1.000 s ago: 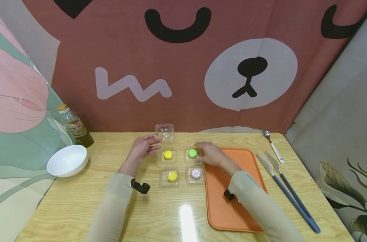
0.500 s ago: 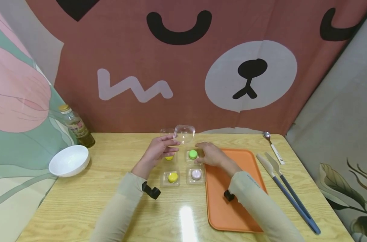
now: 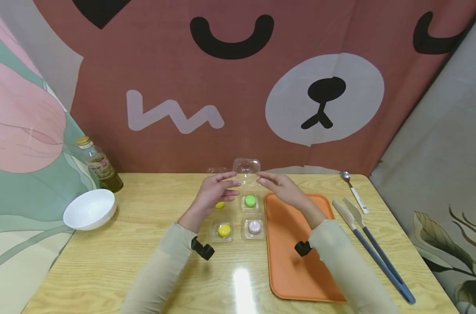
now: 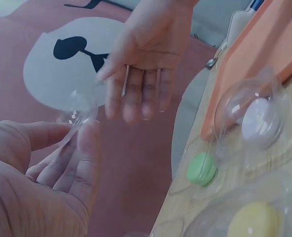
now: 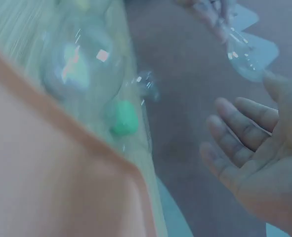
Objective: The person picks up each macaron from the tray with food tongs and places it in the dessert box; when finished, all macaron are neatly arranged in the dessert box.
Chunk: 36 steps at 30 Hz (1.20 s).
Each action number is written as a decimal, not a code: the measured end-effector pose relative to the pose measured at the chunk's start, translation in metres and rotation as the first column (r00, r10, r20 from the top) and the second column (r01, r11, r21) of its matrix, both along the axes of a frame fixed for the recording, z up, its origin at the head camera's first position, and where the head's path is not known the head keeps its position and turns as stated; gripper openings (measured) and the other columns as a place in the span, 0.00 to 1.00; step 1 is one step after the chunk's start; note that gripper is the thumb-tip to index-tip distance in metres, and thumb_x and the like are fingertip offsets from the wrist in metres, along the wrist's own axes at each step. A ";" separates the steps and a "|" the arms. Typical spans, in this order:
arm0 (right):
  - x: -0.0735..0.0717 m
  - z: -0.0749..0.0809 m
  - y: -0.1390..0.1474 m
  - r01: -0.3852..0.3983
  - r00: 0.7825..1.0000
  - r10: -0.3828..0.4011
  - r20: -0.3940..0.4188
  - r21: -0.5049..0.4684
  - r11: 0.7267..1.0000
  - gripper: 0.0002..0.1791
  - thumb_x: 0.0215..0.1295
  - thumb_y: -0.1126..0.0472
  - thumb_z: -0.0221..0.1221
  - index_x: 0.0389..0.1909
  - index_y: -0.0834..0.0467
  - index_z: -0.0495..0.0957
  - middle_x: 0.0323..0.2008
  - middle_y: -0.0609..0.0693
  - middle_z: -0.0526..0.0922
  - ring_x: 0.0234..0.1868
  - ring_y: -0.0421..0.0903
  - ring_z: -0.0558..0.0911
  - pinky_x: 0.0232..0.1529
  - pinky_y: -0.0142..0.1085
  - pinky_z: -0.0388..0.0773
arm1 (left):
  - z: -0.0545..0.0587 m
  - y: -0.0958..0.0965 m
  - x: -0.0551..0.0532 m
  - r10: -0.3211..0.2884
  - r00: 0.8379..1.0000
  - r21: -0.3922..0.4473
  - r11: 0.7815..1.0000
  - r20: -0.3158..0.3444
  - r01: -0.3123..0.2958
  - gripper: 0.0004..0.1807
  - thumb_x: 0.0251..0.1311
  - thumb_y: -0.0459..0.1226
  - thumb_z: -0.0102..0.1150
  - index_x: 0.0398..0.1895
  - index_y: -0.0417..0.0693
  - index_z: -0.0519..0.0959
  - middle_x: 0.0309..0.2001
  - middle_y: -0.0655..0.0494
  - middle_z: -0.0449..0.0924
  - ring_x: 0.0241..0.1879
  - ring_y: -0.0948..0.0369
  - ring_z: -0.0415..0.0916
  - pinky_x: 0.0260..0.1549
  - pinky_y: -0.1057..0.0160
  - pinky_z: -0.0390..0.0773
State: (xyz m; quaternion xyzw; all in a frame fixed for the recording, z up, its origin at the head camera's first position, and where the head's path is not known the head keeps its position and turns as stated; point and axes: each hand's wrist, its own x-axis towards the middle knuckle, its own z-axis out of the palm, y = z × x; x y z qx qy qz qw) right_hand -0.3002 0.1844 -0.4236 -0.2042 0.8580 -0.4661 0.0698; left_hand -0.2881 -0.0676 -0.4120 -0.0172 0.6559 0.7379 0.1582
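A clear domed plastic lid (image 3: 246,166) is held up above the back of the table, its edge pinched between the thumb and fingers of my left hand (image 3: 215,192). My right hand (image 3: 287,189) is at the lid's other side, thumb tip right at its edge in the right wrist view, fingers loosely extended. Below the lid, a green macaron (image 3: 250,201) sits in a shallow clear tray without a dome over it. In front of it a pale purple macaron (image 3: 254,226) lies under a clear dome. A yellow macaron (image 3: 224,230) is packed likewise; another yellow macaron (image 3: 220,205) is partly hidden by my left hand.
An orange tray (image 3: 297,274) lies under my right forearm. To its right are long blue-handled tongs (image 3: 379,255) and a small spoon (image 3: 355,192). A white bowl (image 3: 90,209) and an oil bottle (image 3: 100,165) stand at left. Another clear plastic piece (image 3: 217,169) is at the back edge.
My left hand has carried the clear lid rightward, from the back left to above the green macaron. My right hand has left the green macaron's tray and risen to the lid's right side.
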 end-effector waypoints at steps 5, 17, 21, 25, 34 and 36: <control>0.006 0.010 0.002 -0.001 0.995 0.018 0.095 -0.181 0.984 0.30 0.82 0.42 0.41 0.69 0.58 0.73 0.56 0.59 0.85 0.59 0.57 0.83 0.65 0.52 0.77 | 0.004 0.004 0.005 -0.006 1.000 0.001 1.000 -0.025 0.006 0.21 0.67 0.35 0.63 0.63 0.50 0.80 0.53 0.44 0.87 0.36 0.61 0.89 0.32 0.66 0.87; 0.018 0.021 -0.012 0.177 0.978 -0.182 -0.098 -0.063 0.982 0.18 0.77 0.55 0.55 0.62 0.55 0.81 0.42 0.55 0.90 0.39 0.57 0.87 0.30 0.35 0.83 | 0.004 0.018 0.014 -0.063 0.992 -0.067 0.996 -0.112 0.056 0.23 0.64 0.35 0.65 0.63 0.47 0.80 0.53 0.40 0.86 0.42 0.58 0.88 0.42 0.59 0.88; 0.019 0.020 -0.013 0.240 0.913 -0.235 -0.335 -0.027 0.971 0.15 0.75 0.57 0.58 0.57 0.56 0.84 0.39 0.52 0.91 0.33 0.52 0.88 0.18 0.31 0.72 | 0.004 0.018 0.017 -0.160 0.977 -0.175 0.975 -0.139 0.134 0.28 0.67 0.44 0.64 0.70 0.51 0.74 0.60 0.42 0.82 0.54 0.55 0.84 0.56 0.52 0.84; 0.019 0.017 -0.012 0.286 0.819 -0.259 -0.512 -0.027 0.958 0.13 0.73 0.58 0.61 0.53 0.54 0.87 0.40 0.51 0.92 0.20 0.42 0.81 0.14 0.29 0.64 | 0.007 0.019 0.019 -0.231 0.959 -0.242 0.952 -0.163 0.188 0.32 0.72 0.53 0.56 0.75 0.54 0.67 0.63 0.42 0.79 0.61 0.50 0.80 0.61 0.48 0.79; 0.018 0.011 -0.007 0.252 0.658 -0.170 -0.733 0.002 0.968 0.14 0.67 0.64 0.66 0.52 0.54 0.88 0.41 0.54 0.91 0.11 0.28 0.57 0.13 0.26 0.57 | 0.009 0.019 0.017 -0.221 0.960 -0.242 0.954 -0.170 0.177 0.33 0.70 0.55 0.57 0.74 0.54 0.67 0.65 0.44 0.78 0.60 0.50 0.81 0.57 0.52 0.82; 0.018 0.010 -0.006 0.232 0.653 -0.166 -0.739 -0.014 0.973 0.14 0.66 0.65 0.66 0.52 0.55 0.88 0.42 0.54 0.91 0.11 0.28 0.56 0.13 0.25 0.57 | 0.008 0.019 0.017 -0.239 0.958 -0.236 0.951 -0.162 0.197 0.34 0.70 0.54 0.58 0.75 0.55 0.66 0.65 0.45 0.78 0.61 0.51 0.80 0.59 0.50 0.81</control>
